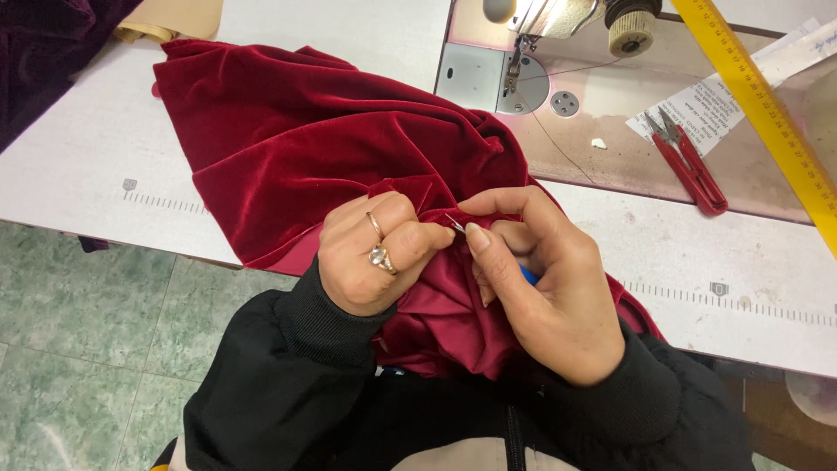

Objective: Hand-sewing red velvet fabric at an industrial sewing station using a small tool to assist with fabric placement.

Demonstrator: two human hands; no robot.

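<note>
A dark red velvet fabric [314, 139] lies spread over the white table [87, 148] and bunches down into my lap. My left hand [370, 257], with two rings, pinches a fold of the fabric. My right hand [540, 279] holds a small tool with a blue handle [528, 274] whose thin metal tip [454, 223] pokes at the fabric between both thumbs. My hands touch each other at the fingertips.
A sewing machine [558, 17] with its metal needle plate [488, 78] stands at the back. Red thread snips [693, 166] lie to the right on a printed paper [741, 87]. A yellow ruler [767, 109] runs diagonally at the far right. Green tiled floor [87, 349] is at the left.
</note>
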